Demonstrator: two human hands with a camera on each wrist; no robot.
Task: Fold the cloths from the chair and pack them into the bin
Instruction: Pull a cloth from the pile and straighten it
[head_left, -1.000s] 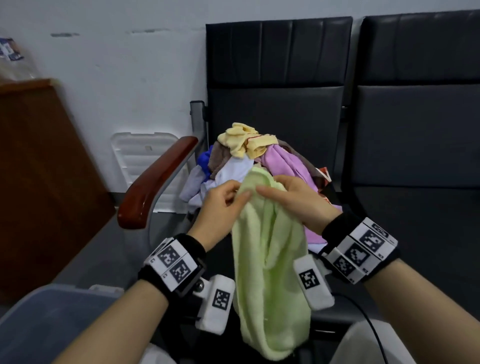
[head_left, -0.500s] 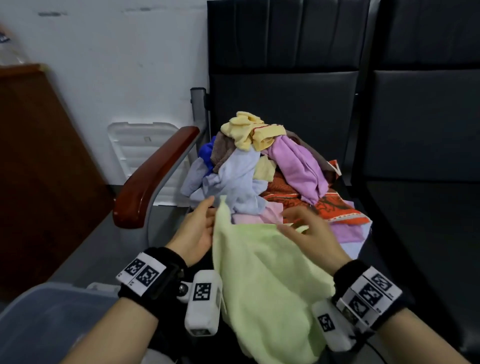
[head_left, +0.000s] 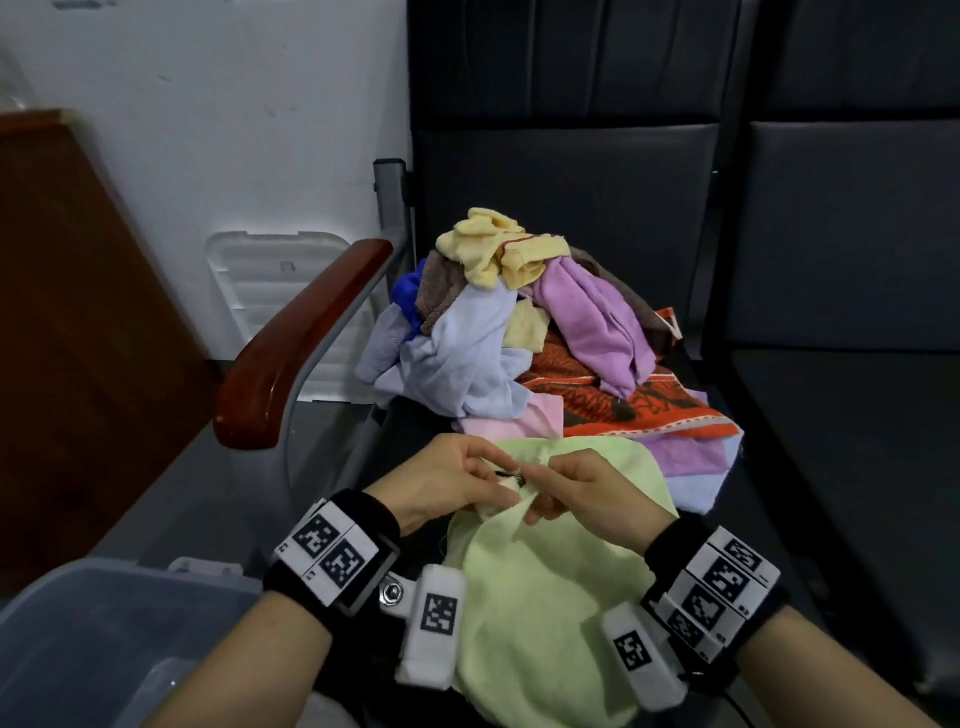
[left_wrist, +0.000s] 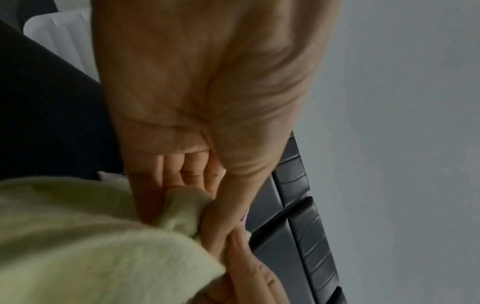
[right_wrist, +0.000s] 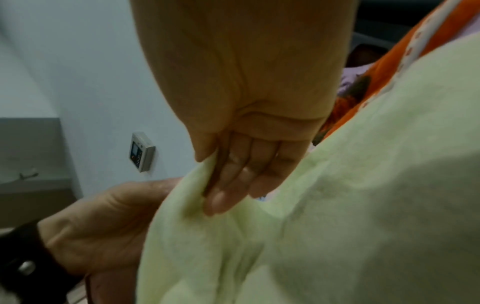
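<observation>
Both hands, the left hand (head_left: 447, 480) and right hand (head_left: 587, 488), pinch the soft light-green cloth (head_left: 545, 597), not yet folded. A big pile of mixed cloths (head_left: 519, 338) waits on the black chair (head_left: 571, 171). I think the clear plastic bin (head_left: 93, 639) has nothing packed yet.

The green cloth (head_left: 540, 613) runs off the near edge in the head view. The bin (head_left: 104, 639) is cut at the near left corner, contents indiscernible.

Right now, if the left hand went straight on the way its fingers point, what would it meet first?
Most likely the right hand: the left hand points at it across the light green cloth both pinch, fingertips nearly touching.
</observation>
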